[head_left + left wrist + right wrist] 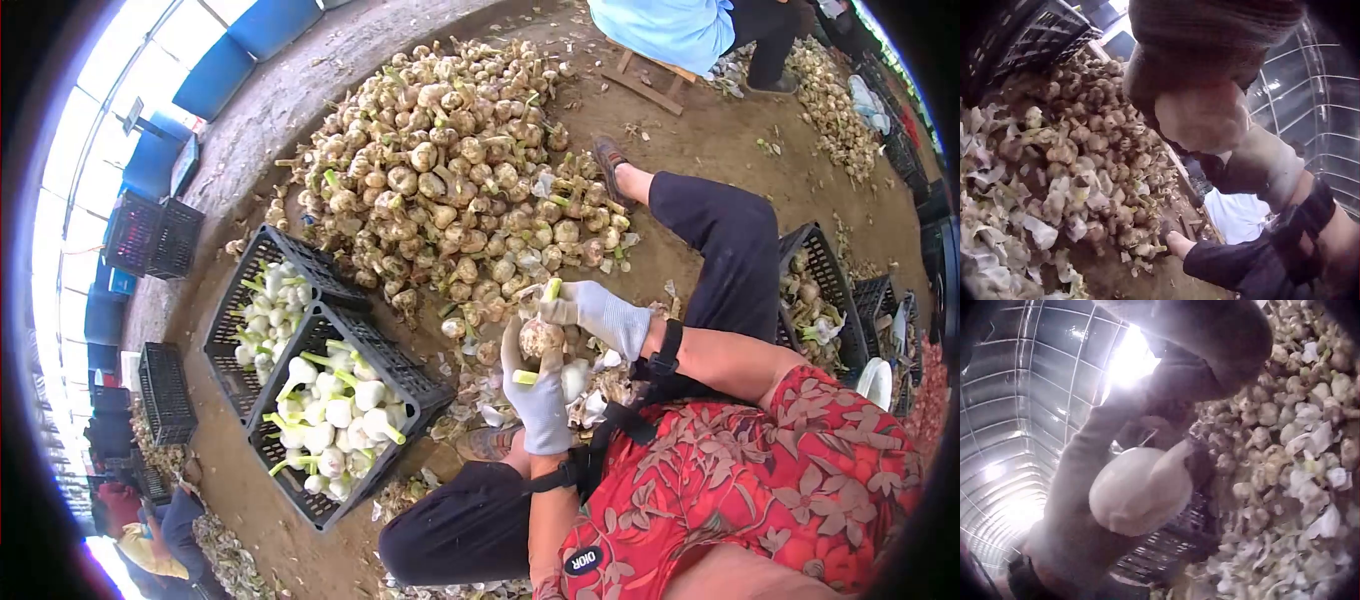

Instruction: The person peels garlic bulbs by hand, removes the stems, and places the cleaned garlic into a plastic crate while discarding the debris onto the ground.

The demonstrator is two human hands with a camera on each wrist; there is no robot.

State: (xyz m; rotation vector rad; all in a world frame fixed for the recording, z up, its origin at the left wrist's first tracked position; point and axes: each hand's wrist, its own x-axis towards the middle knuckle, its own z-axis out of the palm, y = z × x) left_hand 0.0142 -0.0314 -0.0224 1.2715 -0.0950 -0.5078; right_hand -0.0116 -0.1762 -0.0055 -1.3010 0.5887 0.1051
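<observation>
Both hands wear pale gloves and meet around a garlic bulb with brownish, purplish skin. My left hand curls round garlic, and a green stem sticks out beside its fingers. My right hand grips from the other side, with another green stem at its fingertips. In the right wrist view a smooth white bulb lies against the left hand. In the left wrist view a pale bulb shows between the gloves; which hand bears it I cannot tell.
A big heap of unpeeled garlic lies ahead. Black crates of white bulbs stand at the left, with another crate at the right. Loose skins cover the ground between the legs. A person in blue sits beyond.
</observation>
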